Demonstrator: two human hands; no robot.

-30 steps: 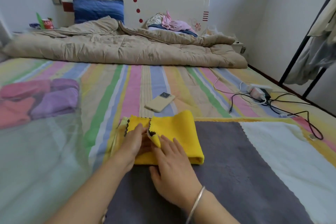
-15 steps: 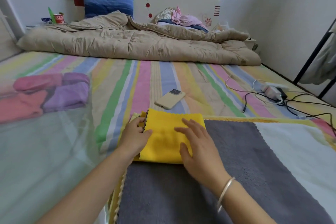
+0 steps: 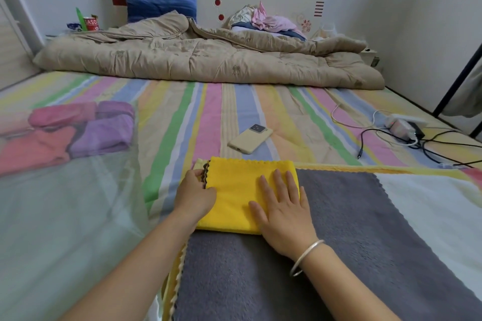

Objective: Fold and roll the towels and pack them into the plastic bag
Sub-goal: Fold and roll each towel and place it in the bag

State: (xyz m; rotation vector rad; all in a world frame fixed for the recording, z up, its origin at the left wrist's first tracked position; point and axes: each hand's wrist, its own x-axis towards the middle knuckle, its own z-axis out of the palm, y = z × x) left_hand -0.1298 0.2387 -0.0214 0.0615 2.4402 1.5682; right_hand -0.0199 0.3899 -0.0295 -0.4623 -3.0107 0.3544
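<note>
Phone [image 3: 251, 138] lies face down on the striped sheet [image 3: 208, 109] just beyond the folded yellow towel [image 3: 238, 190], with cables and a charger block [image 3: 403, 126] off to the right. That towel sits on a grey towel [image 3: 352, 229]. Flat and spread wide, the right hand [image 3: 283, 212] presses its top; the left hand [image 3: 194, 194] pinches the scalloped left edge. Rolled pink and purple towels [image 3: 78, 130] show through the plastic bag [image 3: 65, 216] at left, probably inside it; its hazy film blurs them. A beige quilt [image 3: 203, 60] hides the bed's far end.
</note>
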